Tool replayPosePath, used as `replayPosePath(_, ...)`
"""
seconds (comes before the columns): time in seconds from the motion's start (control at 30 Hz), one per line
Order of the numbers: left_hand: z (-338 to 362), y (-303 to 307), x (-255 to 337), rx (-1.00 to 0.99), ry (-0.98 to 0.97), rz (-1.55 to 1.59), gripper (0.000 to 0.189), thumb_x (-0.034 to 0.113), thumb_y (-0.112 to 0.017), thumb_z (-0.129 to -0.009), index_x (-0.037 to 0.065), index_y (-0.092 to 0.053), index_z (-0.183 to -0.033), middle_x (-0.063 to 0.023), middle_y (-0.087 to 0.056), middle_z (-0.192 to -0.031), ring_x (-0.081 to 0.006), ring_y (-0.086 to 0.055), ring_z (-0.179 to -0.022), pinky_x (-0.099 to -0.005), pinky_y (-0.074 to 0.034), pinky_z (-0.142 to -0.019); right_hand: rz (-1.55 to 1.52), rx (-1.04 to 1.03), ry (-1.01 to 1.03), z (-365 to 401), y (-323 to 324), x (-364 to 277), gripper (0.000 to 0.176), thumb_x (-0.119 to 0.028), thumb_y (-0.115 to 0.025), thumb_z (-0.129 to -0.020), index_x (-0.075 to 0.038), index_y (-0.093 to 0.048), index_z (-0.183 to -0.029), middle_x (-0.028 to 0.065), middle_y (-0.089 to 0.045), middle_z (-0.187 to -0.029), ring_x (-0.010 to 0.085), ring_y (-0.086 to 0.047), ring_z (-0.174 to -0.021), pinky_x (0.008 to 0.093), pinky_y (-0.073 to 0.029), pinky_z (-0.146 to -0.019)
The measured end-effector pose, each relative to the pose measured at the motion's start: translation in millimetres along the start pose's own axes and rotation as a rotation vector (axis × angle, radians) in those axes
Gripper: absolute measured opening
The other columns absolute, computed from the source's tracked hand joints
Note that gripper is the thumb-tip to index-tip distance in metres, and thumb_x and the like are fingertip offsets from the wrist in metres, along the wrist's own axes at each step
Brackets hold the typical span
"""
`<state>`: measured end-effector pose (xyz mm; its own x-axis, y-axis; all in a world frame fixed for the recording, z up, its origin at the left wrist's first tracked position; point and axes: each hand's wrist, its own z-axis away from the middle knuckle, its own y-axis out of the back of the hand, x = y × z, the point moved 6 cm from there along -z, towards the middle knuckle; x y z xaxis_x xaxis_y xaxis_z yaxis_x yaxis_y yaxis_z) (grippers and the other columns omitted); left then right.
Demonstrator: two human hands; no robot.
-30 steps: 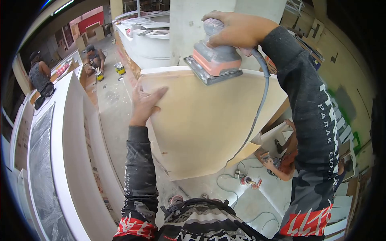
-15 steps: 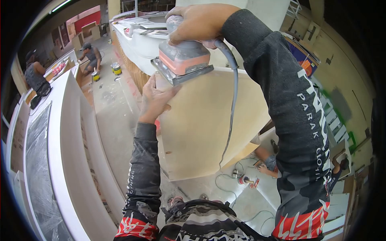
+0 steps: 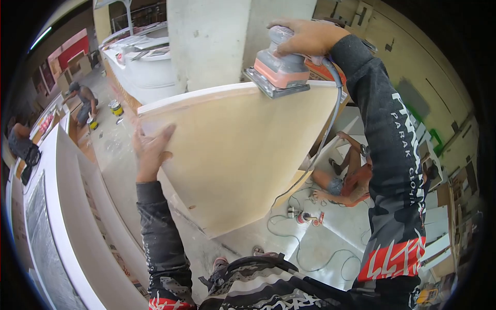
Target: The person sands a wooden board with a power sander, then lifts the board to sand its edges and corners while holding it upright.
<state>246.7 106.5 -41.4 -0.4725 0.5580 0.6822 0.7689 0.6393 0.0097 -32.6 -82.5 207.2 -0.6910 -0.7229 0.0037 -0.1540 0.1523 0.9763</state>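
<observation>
My right hand [image 3: 312,39] is wrapped round the knob of an orange and grey electric sander [image 3: 281,70]. The sander's flat pad, slightly tilted, is at the upper right edge of a large tan panel [image 3: 232,150]; whether it touches is hard to tell. A grey cord [image 3: 330,124] hangs from the sander over the panel's right side. At the panel's left edge is my left hand [image 3: 151,150], its thumb and fingers spread against the corner. White edging [image 3: 196,95] runs along the panel's curved top.
To the right, a person [image 3: 356,181] sits low near cables and a red can [image 3: 305,218]. Two people are at the far left, one beside paint tins [image 3: 115,107]. A long white curved unit [image 3: 67,175] stands at left. A pale column [image 3: 206,46] rises behind the panel.
My right hand and the sander have moved right along the panel's top edge. The view has shifted, and my left hand's fingers are now apart, at the left corner.
</observation>
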Motion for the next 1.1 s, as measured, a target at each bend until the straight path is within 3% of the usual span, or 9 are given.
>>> replayPosePath(0.1,4.8,6.1,-3.2,0.017,0.175,0.07,0.023,0.004,-0.076,-0.089,0.0,-0.071,-0.111,-0.0121,-0.072,-0.111,-0.0248,-0.067,-0.106,-0.0434,-0.05,-0.1,0.016,-0.001,-0.095,6.4,-1.2,44.7,0.081,-0.043,-0.075,-0.079,-0.021,-0.048,-0.153,0.0254,-0.067,-0.127,0.0365,-0.07,-0.105,0.0389,-0.057,-0.089)
replayPosePath(0.17,13.4,12.5,-4.2,-0.212,-0.545,-0.804,0.021,0.006,-0.075,-0.09,0.0,-0.072,-0.11,-0.0122,-0.072,-0.11,-0.0248,-0.067,-0.103,-0.043,-0.05,-0.099,0.006,-0.001,-0.114,5.3,-4.0,77.6,0.082,-0.044,-0.075,-0.079,-0.023,-0.048,-0.153,0.0257,-0.066,-0.129,0.0371,-0.07,-0.108,0.0385,-0.056,-0.09)
replayPosePath(0.2,13.9,13.9,-8.3,-0.215,-0.553,-0.797,0.021,0.006,-0.075,-0.09,0.0,-0.072,-0.11,-0.0122,-0.072,-0.11,-0.0248,-0.067,-0.103,-0.043,-0.05,-0.099,0.052,0.017,-0.127,3.7,-4.8,94.3,0.083,-0.045,-0.076,-0.077,-0.023,-0.05,-0.152,0.0244,-0.068,-0.128,0.0354,-0.072,-0.102,0.0385,-0.057,-0.086)
replayPosePath(0.3,10.1,10.4,-4.1,-0.159,-0.411,-0.599,0.034,0.009,-0.077,-0.089,-0.003,-0.064,-0.118,-0.0126,-0.071,-0.11,-0.02,-0.068,-0.094,-0.0346,-0.055,-0.086,0.072,-0.001,-0.196,11.0,-0.2,129.0,0.083,-0.046,-0.077,-0.075,-0.024,-0.052,-0.152,0.0227,-0.069,-0.128,0.0349,-0.072,-0.101,0.0391,-0.056,-0.086)
replayPosePath(0.37,5.9,10.2,-2.4,0.099,0.265,0.061,0.043,0.011,-0.078,-0.089,-0.005,-0.057,-0.122,-0.0124,-0.07,-0.11,-0.0167,-0.068,-0.089,-0.0287,-0.056,-0.078,0.045,-0.039,-0.249,15.9,-0.6,149.6,0.083,-0.047,-0.077,-0.076,-0.025,-0.051,-0.152,0.0222,-0.068,-0.13,0.0362,-0.071,-0.105,0.0398,-0.055,-0.09)
replayPosePath(0.6,8.3,12.7,-1.1,0.13,0.346,0.103,0.043,0.012,-0.078,-0.089,-0.004,-0.057,-0.123,-0.012,-0.071,-0.109,-0.0169,-0.069,-0.091,-0.0295,-0.057,-0.077,0.068,-0.016,-0.31,20.2,-3.0,206.1,0.083,-0.046,-0.078,-0.076,-0.025,-0.052,-0.151,0.0213,-0.064,-0.138,0.0355,-0.066,-0.118,0.042,-0.05,-0.101)
replayPosePath(0.87,6.8,10.1,4.4,0.11,0.337,0.116,0.044,0.014,-0.077,-0.089,-0.005,-0.058,-0.124,-0.0133,-0.071,-0.111,-0.0183,-0.069,-0.092,-0.0318,-0.056,-0.082,0.062,-0.015,-0.209,7.7,-8.6,165.8,0.084,-0.046,-0.078,-0.076,-0.022,-0.051,-0.152,0.0225,-0.066,-0.133,0.036,-0.068,-0.114,0.042,-0.052,-0.098)
replayPosePath(0.97,6.8,10.8,4.4,0.107,0.362,0.078,0.043,0.014,-0.077,-0.089,-0.006,-0.059,-0.123,-0.0134,-0.071,-0.111,-0.019,-0.068,-0.093,-0.0327,-0.056,-0.083,0.004,-0.043,-0.146,7.6,-3.9,107.1,0.082,-0.04,-0.076,-0.078,-0.021,-0.047,-0.153,0.0219,-0.071,-0.117,0.0242,-0.066,-0.058,0.0325,-0.054,-0.053)
replayPosePath(1.1,5.1,7.5,11.0,0.12,0.329,0.09,0.043,0.014,-0.078,-0.088,-0.006,-0.059,-0.122,-0.0133,-0.07,-0.11,-0.0185,-0.068,-0.093,-0.0323,-0.056,-0.083,-0.035,-0.036,-0.008,-5.1,-6.1,52.0,0.084,-0.038,-0.076,-0.078,-0.018,-0.046,-0.154,0.021,-0.072,-0.111,0.0223,-0.064,-0.054,0.0299,-0.053,-0.052)
